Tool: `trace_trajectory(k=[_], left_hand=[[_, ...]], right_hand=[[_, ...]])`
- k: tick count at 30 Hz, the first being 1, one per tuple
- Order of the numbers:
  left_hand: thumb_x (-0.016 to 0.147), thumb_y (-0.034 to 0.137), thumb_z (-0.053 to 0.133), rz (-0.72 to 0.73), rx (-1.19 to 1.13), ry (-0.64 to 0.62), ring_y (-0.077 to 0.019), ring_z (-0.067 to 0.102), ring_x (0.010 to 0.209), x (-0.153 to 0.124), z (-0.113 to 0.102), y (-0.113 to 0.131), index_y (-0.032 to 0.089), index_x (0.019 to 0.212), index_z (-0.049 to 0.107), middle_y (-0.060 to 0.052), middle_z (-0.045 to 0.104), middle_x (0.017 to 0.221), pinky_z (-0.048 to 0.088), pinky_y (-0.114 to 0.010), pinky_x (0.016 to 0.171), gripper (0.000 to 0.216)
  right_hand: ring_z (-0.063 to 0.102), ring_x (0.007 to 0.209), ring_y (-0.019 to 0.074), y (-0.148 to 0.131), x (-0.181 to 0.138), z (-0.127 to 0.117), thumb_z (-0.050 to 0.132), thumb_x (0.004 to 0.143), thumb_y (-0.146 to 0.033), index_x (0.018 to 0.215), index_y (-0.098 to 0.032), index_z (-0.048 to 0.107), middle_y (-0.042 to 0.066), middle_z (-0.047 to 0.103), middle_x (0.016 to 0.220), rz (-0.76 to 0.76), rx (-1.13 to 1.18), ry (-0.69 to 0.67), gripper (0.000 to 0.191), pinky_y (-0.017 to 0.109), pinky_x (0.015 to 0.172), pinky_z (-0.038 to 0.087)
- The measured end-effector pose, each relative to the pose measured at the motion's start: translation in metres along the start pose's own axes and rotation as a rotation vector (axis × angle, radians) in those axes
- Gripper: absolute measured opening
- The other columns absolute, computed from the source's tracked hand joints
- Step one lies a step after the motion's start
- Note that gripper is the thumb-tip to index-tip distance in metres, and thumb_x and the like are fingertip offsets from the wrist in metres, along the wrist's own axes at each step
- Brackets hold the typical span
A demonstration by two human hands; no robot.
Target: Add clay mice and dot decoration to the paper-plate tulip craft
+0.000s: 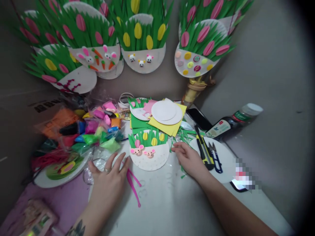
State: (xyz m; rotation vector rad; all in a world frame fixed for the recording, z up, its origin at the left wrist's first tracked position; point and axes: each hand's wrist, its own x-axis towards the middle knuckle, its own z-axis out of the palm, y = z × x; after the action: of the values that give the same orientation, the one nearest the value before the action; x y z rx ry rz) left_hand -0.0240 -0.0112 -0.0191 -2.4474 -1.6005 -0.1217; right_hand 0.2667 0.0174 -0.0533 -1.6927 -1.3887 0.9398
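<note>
In the middle of the table lies a paper plate craft (150, 160), with green paper grass, yellow and pink paper eggs, and two pink clay animal faces (149, 153) on its white half. To its lower left, my left hand (110, 173) has its fingers spread, holding nothing, with the fingertips close to the plate's edge. Beside those fingers is a pink strip (134, 188), bent into two legs. My right hand (188, 159) is just right of the craft, apart from it, fingers stretched out and loosely bent. Green paper scraps (182, 134) lie behind that hand.
Bagged coloured clay (110, 144) is piled at left. Paper sheets and white plates (164, 110) stand behind the craft. A yellow cutter (206, 154) and thread snips (217, 160) rest on a plate at right, near a bottle (227, 124). Finished plate crafts (145, 59) hang on the wall.
</note>
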Motion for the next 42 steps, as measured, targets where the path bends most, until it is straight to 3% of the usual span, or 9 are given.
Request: trace_trajectory(k=[6,13,18,23,28,31,34,37,42], left_hand=[[0.082,0.000,0.032,0.030,0.005,-0.122,-0.0355,0.044,0.127,0.005,0.005,0.002,0.024,0.123,0.059,-0.014,0.056,0.133,-0.005,-0.082,0.095,0.055],[0.084,0.002,0.033,0.012,-0.003,-0.137,-0.0340,0.040,0.128,0.001,0.004,0.001,0.025,0.124,0.058,-0.013,0.056,0.131,-0.003,-0.081,0.097,0.053],[0.082,0.000,0.035,0.008,-0.025,-0.128,-0.0337,0.042,0.127,-0.003,0.001,-0.001,0.026,0.123,0.058,-0.013,0.057,0.129,0.002,-0.081,0.097,0.053],[0.083,0.007,0.041,-0.067,-0.116,-0.054,-0.0344,0.046,0.122,-0.005,-0.003,-0.013,0.025,0.118,0.061,-0.013,0.061,0.123,0.012,-0.077,0.099,0.044],[0.088,0.031,0.046,-0.194,-0.616,0.160,-0.0264,0.057,0.105,0.003,-0.022,-0.025,0.020,0.103,0.067,-0.011,0.066,0.107,0.042,-0.049,0.096,0.028],[0.086,0.043,0.050,-0.319,-1.053,0.124,-0.0214,0.061,0.093,0.021,-0.046,-0.022,0.019,0.102,0.068,-0.009,0.067,0.103,0.050,-0.034,0.080,0.034],[0.081,0.045,0.058,-0.368,-1.355,0.102,-0.0134,0.055,0.067,0.045,-0.066,-0.018,0.017,0.095,0.067,-0.004,0.067,0.083,0.044,-0.023,0.059,0.033],[0.077,0.044,0.063,-0.390,-1.503,0.148,-0.0078,0.041,0.051,0.064,-0.073,-0.018,0.015,0.072,0.063,0.004,0.050,0.053,0.031,-0.019,0.049,0.029],[0.068,0.042,0.072,-0.476,-1.744,0.140,-0.0053,0.036,0.048,0.075,-0.070,-0.024,0.014,0.064,0.061,0.005,0.048,0.053,0.024,-0.018,0.046,0.031]], right_hand=[[0.052,0.036,0.0050,-0.020,-0.003,0.003,0.061,0.070,-0.035,0.098,-0.024,0.043,0.007,0.065,0.112,0.291,0.435,-0.093,0.035,0.016,0.027,0.023],[0.037,0.031,0.0025,-0.030,-0.001,0.007,0.074,0.063,-0.035,0.094,-0.019,0.051,-0.009,0.056,0.060,0.281,0.632,-0.057,0.041,0.014,0.026,0.018],[0.029,0.027,0.0010,-0.028,0.002,0.016,0.069,0.066,-0.035,0.062,-0.017,0.052,-0.005,0.054,0.046,0.316,0.597,-0.209,0.025,0.015,0.027,0.013],[0.025,0.026,0.0020,-0.034,-0.008,0.006,0.067,0.064,-0.031,0.053,-0.018,0.049,-0.006,0.046,0.034,0.297,0.594,-0.226,0.026,0.016,0.029,0.009],[0.024,0.029,0.0019,-0.058,-0.011,-0.022,0.070,0.066,-0.035,0.056,-0.019,0.048,-0.008,0.043,0.034,0.123,0.647,-0.168,0.029,0.016,0.033,0.013],[0.026,0.032,0.0021,-0.084,-0.002,-0.033,0.073,0.065,-0.035,0.057,-0.019,0.048,-0.008,0.041,0.037,-0.020,0.661,-0.085,0.031,0.016,0.035,0.012],[0.029,0.034,0.0032,-0.111,0.009,-0.035,0.073,0.064,-0.035,0.058,-0.019,0.049,-0.008,0.042,0.040,-0.140,0.678,-0.038,0.029,0.017,0.036,0.013],[0.031,0.036,0.0036,-0.130,0.015,-0.030,0.074,0.063,-0.035,0.057,-0.019,0.049,-0.008,0.042,0.040,-0.216,0.705,0.011,0.030,0.017,0.036,0.016],[0.035,0.034,0.0039,-0.133,0.021,-0.024,0.073,0.065,-0.038,0.060,-0.018,0.053,-0.006,0.049,0.041,-0.192,0.751,-0.011,0.029,0.016,0.034,0.021]])
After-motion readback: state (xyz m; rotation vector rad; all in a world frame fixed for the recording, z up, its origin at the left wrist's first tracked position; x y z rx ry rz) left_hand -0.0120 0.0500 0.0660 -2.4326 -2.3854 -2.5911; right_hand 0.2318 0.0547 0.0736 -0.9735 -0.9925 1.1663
